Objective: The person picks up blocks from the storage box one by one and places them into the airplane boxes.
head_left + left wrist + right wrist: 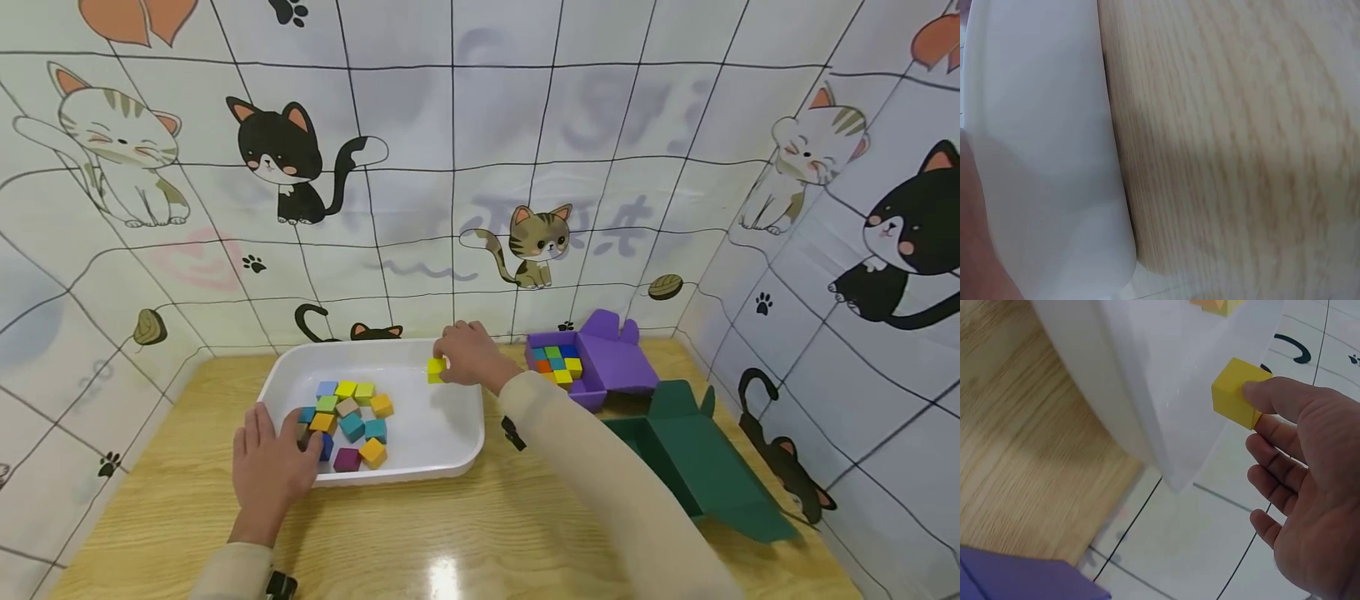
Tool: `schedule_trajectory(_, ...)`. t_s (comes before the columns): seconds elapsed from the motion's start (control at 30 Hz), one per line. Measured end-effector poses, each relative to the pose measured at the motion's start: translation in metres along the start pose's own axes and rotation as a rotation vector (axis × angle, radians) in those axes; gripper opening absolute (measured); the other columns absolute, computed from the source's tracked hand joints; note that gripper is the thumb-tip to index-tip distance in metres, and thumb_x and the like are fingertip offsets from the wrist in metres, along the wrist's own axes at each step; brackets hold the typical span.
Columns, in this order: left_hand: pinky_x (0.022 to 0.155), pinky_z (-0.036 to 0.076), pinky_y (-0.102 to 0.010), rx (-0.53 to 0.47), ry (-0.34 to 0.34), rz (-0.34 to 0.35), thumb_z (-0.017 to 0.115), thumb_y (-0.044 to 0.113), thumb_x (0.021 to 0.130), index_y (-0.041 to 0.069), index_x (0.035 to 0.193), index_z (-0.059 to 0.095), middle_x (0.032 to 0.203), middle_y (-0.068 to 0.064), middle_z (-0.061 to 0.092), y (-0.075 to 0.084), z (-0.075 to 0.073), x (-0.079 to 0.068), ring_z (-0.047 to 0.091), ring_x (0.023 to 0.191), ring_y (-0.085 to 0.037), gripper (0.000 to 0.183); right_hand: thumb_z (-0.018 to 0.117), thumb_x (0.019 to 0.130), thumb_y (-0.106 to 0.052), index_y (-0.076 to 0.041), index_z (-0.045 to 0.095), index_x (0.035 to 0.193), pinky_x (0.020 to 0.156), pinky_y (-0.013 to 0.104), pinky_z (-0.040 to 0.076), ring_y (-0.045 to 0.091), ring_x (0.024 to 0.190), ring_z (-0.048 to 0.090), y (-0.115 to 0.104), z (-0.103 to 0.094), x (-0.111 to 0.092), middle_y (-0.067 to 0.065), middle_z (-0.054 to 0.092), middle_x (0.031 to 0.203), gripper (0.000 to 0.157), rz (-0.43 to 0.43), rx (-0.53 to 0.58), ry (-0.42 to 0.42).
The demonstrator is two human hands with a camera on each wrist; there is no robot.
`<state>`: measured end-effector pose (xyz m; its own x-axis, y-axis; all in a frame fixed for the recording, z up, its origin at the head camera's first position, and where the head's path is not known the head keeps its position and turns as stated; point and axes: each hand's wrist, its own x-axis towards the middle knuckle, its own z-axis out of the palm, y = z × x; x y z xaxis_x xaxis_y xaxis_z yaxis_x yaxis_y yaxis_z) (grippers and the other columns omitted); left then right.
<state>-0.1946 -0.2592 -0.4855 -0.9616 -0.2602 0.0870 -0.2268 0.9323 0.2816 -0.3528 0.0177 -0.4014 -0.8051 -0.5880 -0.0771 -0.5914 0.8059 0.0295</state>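
Observation:
My right hand (472,354) pinches a yellow cube (435,371) between thumb and fingers, over the right part of the white tray (442,450). In the right wrist view the thumb presses on a face of that yellow cube (1230,399), and the other fingers are bent behind it. My left hand (272,467) lies at the tray's front left rim, its thumb beside a dark blue cube (327,447). Whether it touches the cubes cannot be made out. Several coloured cubes sit loosely in the tray's left half, among them a maroon cube (347,460) and a teal cube (352,427).
Right of the tray stands an open purple box (618,367) holding several coloured cubes. Closer on the right, an open green box (712,454) is partly hidden by my right sleeve. A cat-patterned tiled curtain (420,208) surrounds the wooden table (375,542).

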Motion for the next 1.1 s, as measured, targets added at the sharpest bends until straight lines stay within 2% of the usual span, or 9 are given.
schedule_trajectory(0.23,0.119,0.002,-0.066,0.0,0.013,0.014,0.043,0.042,0.098,0.002,0.144,0.037,0.156,-0.039,0.001,0.0,-0.001,-0.001,0.004,0.145,-0.055,0.061,0.067,0.088,-0.036,-0.025,0.068,0.119,0.109,0.046,0.035,0.02,0.112,0.049,0.038,-0.014,-0.026,-0.004,0.061,0.117,0.032,0.03,0.027,0.045)
schedule_trajectory(0.53,0.118,0.002,-0.066,-0.005,0.012,0.011,0.044,0.039,0.098,0.002,0.144,0.037,0.156,-0.039,0.001,0.001,-0.001,-0.001,0.003,0.144,-0.055,0.06,0.067,0.088,-0.027,-0.018,0.069,0.118,0.106,0.052,0.035,0.027,0.109,0.049,0.097,-0.025,-0.074,0.004,0.062,0.117,0.031,0.106,0.064,0.089)
schedule_trajectory(0.77,0.118,0.003,-0.067,-0.015,0.032,0.02,0.045,0.038,0.098,0.002,0.143,0.038,0.156,-0.039,0.002,-0.001,0.0,0.0,0.004,0.145,-0.055,0.059,0.069,0.085,-0.024,-0.014,0.07,0.115,0.104,0.059,0.035,0.032,0.108,0.05,0.136,-0.018,-0.096,0.009,0.063,0.112,0.032,0.169,0.054,0.104)
schedule_trajectory(0.97,0.118,0.003,-0.067,-0.015,0.029,0.022,0.045,0.038,0.098,0.002,0.143,0.038,0.156,-0.039,0.002,-0.002,0.002,0.0,0.003,0.145,-0.055,0.059,0.072,0.085,-0.028,-0.014,0.07,0.116,0.109,0.061,0.033,0.035,0.118,0.05,0.159,-0.005,-0.106,0.012,0.063,0.119,0.034,0.23,0.006,0.044)
schedule_trajectory(1.1,0.118,0.002,-0.067,-0.017,0.027,0.024,0.045,0.04,0.097,0.002,0.144,0.038,0.156,-0.039,0.002,-0.002,0.001,0.0,0.003,0.145,-0.054,0.06,0.072,0.085,-0.029,-0.014,0.072,0.111,0.109,0.064,0.033,0.039,0.123,0.048,0.169,0.007,-0.114,0.013,0.063,0.122,0.03,0.234,-0.022,0.016)
